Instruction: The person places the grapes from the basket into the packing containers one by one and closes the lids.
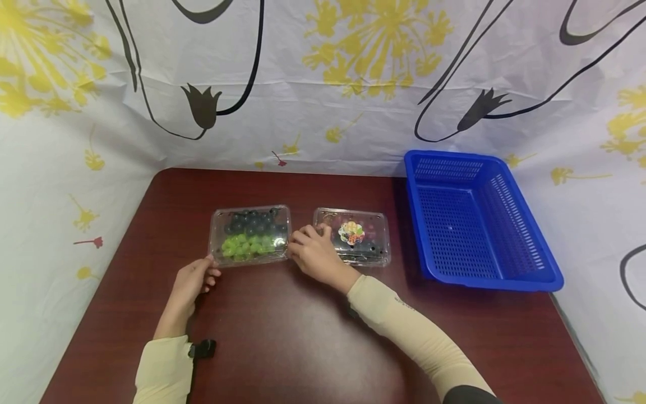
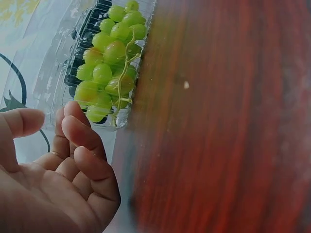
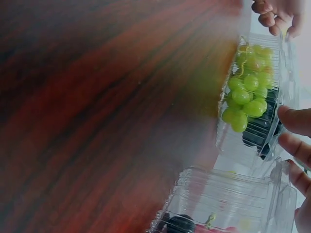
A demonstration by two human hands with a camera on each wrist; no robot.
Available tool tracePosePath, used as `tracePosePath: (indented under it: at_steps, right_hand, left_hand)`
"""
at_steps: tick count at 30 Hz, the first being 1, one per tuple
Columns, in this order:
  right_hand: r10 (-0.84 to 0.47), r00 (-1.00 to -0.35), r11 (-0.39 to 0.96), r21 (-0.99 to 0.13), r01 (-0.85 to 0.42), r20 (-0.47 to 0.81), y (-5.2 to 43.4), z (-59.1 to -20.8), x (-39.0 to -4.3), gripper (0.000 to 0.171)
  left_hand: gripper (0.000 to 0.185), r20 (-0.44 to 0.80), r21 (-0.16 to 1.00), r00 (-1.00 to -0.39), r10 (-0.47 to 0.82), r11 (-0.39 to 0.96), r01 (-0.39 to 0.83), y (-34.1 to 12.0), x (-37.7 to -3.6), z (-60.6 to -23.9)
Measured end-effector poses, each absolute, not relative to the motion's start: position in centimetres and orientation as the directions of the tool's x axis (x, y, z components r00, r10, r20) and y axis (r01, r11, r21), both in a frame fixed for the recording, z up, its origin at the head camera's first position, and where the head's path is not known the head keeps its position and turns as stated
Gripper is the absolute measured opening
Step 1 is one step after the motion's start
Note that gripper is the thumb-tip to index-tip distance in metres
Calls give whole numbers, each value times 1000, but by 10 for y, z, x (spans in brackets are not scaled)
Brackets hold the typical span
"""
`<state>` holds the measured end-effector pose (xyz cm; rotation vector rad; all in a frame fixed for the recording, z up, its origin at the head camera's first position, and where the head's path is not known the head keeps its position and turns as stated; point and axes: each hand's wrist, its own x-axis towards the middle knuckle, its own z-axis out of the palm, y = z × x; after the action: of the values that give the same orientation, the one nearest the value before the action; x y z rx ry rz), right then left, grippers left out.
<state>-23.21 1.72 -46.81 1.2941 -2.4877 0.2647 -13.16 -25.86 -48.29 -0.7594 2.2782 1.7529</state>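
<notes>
A clear plastic box of green and dark grapes (image 1: 249,234) lies on the dark red table (image 1: 282,336). My left hand (image 1: 208,274) sits at the box's front left corner, fingers loosely curled and holding nothing; the left wrist view shows the hand (image 2: 73,145) just short of the box (image 2: 104,63). My right hand (image 1: 305,242) rests its fingers against the right end of that box, in the gap beside a second clear box (image 1: 360,235) with a colourful sticker. In the right wrist view its fingers (image 3: 296,145) touch the grape box (image 3: 252,97), with the second box (image 3: 228,199) below.
A blue plastic basket (image 1: 525,247) stands empty at the table's right side. A white sheet with yellow flowers and black lines (image 1: 323,84) walls in the table at the back and both sides. The table's front half is bare wood.
</notes>
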Motion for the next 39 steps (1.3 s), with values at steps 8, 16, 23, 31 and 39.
tracePosePath:
  at_steps: [8,16,23,31,39]
  right_hand:
    - [-804,-397,530,229,-817,443,15,-470,-231,11]
    - [-828,-296,507,409,-758,477,11,-478,-226,17]
    - [-818,-252,518,472,-713,517,5,-483,-225,25]
    - [-813,-298,538,449,-714,500,1,-482,-222,24]
    - [-814,-317,540,435,-720,486,2,-479,-219,23]
  left_hand:
    - [53,-397,854,-868,-298,228,-468,-261,-132,-486]
    - [46,-380,849,-872,-310,257,-462,-263,-132,-487]
    - [41,-375,854,-882,-285,265,-448,-263,-134,-486]
    - [40,-341,866,-898,-277,278,-415,-261,-136,-484]
    - [37,-317,876,-892,-322,260,-405,-258,-136,-487]
